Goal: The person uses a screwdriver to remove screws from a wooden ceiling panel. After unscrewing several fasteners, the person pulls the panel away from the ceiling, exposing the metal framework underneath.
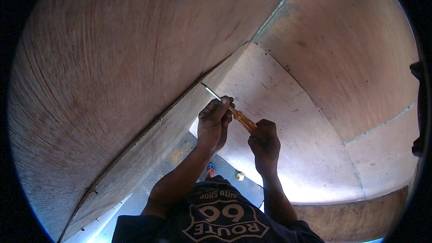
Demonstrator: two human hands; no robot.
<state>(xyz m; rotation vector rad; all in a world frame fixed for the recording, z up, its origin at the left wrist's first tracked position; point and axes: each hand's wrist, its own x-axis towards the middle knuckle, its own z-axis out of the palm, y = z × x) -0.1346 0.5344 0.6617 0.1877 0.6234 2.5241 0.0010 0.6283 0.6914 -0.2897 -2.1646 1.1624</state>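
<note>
A screwdriver (245, 121) with an amber handle and a bright metal shaft slants up and to the left in front of me. My right hand (264, 141) is closed around the butt of its handle. The fingers of my left hand (215, 119) pinch it farther forward, where shaft and handle meet. Its dark tip is at the edge of a narrow wooden strip (180, 111), close to the dark seam along a large brown wood panel (112, 63). Whether the tip touches a screw there is too small to tell.
Pale curved wood panels (279, 99) with filled joints rise on the right. Below lies a grey floor (182, 150), with my foot in a blue sandal (211, 167) and a small yellow round object (240, 176). A few small dark points stick out along the strip's lower left.
</note>
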